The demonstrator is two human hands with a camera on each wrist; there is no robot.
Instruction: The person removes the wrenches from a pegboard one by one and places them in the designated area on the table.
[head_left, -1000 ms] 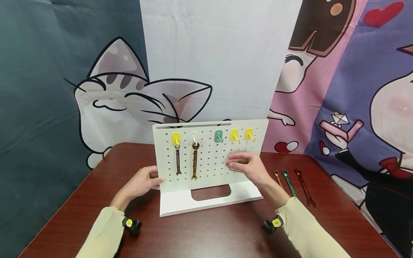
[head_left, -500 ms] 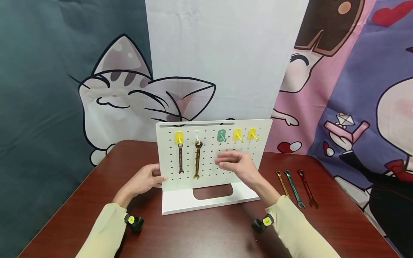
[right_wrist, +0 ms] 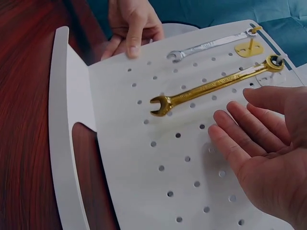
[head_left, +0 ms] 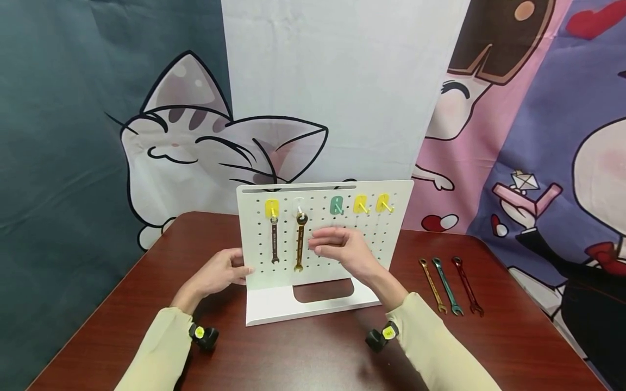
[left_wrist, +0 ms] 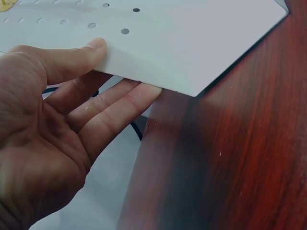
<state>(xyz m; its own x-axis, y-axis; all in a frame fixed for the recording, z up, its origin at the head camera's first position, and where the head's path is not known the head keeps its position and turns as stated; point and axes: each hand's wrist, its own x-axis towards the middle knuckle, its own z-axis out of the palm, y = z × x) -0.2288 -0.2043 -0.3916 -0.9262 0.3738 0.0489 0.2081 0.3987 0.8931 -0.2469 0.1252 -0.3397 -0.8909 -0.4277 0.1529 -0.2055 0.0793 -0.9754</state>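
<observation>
**Left hand (head_left: 220, 274) grips pegboard (head_left: 276, 278); right hand (head_left: 344, 252) outstretched by gold wrench (head_left: 300, 244)**

The left hand pinches the pegboard's side edge, thumb in front, fingers behind. The right hand holds nothing, its fingers extended just beside the gold wrench, which hangs from a white hook (head_left: 299, 206). A silver wrench (head_left: 275, 243) hangs next to it. The pegboard stands on the counter (head_left: 293, 358), between its left and right edges. Toward the counter's right edge lie a second gold wrench (head_left: 432, 287), a green wrench (head_left: 447, 288) and a red wrench (head_left: 467, 285).

The right hand (head_left: 344, 250) has moved leftward across the pegboard (head_left: 320, 216), nearer the hanging gold wrench (head_left: 300, 242).
</observation>
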